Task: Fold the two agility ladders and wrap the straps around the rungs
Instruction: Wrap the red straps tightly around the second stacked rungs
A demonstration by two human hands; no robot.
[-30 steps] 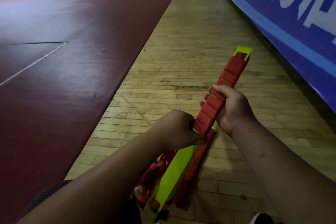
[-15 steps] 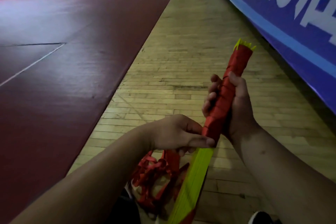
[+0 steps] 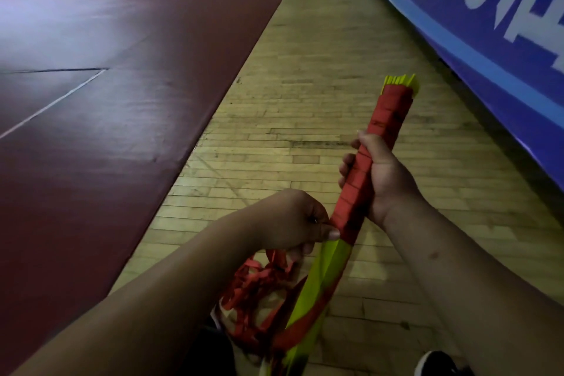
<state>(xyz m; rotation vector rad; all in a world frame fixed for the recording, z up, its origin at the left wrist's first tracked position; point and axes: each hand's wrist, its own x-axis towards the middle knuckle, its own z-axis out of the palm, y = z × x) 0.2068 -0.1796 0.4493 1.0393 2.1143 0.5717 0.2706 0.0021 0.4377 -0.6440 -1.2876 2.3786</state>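
Floor: wooden floor (image 3: 305, 119) is lying beneath the rung bundle (image 3: 389, 113), blue banner (image 3: 488, 24) standing right of it.
Right hand (image 3: 384, 174): fingers are clenching round the bundle's wrapped middle.
Left hand (image 3: 293, 220): fingers are pinching the red strap (image 3: 253, 281) at the bundle's wrap edge.
Handling: rungs are seeming stiff, light; strap limp, likely slipping unless tensioned.

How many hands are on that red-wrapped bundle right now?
2. The right hand grips the bundle around its wrapped middle; the left hand pinches the red strap at the wrap's lower edge. No other hand shows.
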